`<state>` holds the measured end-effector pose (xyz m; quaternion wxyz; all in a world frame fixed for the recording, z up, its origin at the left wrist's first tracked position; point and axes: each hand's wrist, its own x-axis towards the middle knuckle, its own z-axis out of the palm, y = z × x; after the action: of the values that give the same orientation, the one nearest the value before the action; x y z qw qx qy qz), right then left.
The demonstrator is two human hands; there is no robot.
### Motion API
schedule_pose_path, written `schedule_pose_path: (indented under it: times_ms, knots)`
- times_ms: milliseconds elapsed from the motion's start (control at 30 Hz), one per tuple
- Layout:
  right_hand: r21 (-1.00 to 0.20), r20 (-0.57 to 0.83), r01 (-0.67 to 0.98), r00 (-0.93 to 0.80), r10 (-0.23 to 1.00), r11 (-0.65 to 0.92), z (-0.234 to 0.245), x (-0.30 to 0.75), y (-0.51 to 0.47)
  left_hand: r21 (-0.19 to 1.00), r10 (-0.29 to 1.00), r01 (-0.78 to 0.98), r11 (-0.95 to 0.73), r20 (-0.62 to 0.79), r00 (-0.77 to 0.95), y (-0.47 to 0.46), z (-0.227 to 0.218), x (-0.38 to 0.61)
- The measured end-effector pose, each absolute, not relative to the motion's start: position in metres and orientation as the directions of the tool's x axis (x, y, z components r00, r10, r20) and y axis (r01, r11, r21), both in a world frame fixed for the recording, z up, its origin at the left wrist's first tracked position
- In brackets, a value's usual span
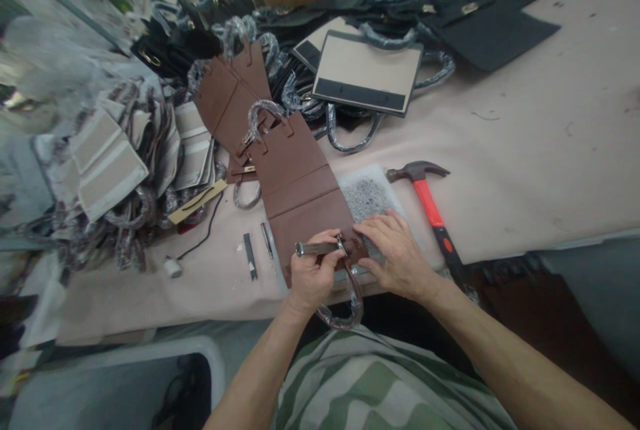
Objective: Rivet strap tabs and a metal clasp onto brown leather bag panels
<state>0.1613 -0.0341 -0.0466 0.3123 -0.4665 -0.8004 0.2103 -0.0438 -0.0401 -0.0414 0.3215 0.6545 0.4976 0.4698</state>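
Note:
My left hand (316, 273) is closed around a short metal punch (320, 248), its tip near the lower edge of a brown leather bag panel (305, 177). Fingers bent, my right hand (393, 250) rests its fingertips on that panel's right edge beside the punch. A plastic-wrapped handle (356, 300) hangs from the panel towards my body; another wrapped handle (263, 109) is at its far end. Under the panel's right side lies a pale, pitted board (373, 190). To the right is a claw hammer (427, 200) with a red and black grip.
A dark slotted tool (249, 257) and a slim metal tool (267, 241) lie left of the panel. Stacked cream panels (107, 160), more brown panels (235, 97) and black bag pieces (493, 30) crowd the back. A white-rimmed bin (215, 363) stands below left.

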Motion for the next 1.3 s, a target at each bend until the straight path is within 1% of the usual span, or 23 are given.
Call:
schedule_pose_path:
  times_ms: [233,433,533,667,900,1167,1300]
  knots:
    - [-0.640,0.304,0.606,-0.364,0.880,0.472,-0.046,0.161,-0.034,0.881,0.950,0.354,-0.313,0.295,0.104,-0.036,-0.041,-0.041]
    - [-0.666,0.318,0.572,-0.362,0.876,0.479,-0.048,0.163,-0.033,0.907,0.974,0.354,-0.227,0.216,0.071,-0.031,-0.036,-0.044]
    - [-0.678,0.326,0.554,-0.363,0.873,0.483,-0.048,0.164,-0.034,0.907,0.976,0.361,-0.217,0.206,0.067,-0.031,-0.035,-0.044]
    - [-0.683,0.321,0.551,-0.364,0.874,0.480,-0.047,0.164,-0.034,0.876,0.963,0.403,-0.265,0.264,0.060,-0.034,-0.038,-0.041]
    - [-0.662,0.323,0.564,-0.378,0.868,0.493,-0.046,0.165,-0.034,0.760,0.900,0.507,-0.407,0.430,0.079,-0.042,-0.047,-0.032]
    - [-0.664,0.333,0.558,-0.374,0.865,0.497,-0.050,0.165,-0.035,0.717,0.881,0.533,-0.449,0.453,0.134,-0.041,-0.046,-0.035]
    - [-0.689,0.369,0.506,-0.371,0.852,0.518,-0.052,0.166,-0.032,0.717,0.868,0.507,-0.479,0.472,0.152,-0.041,-0.047,-0.034]
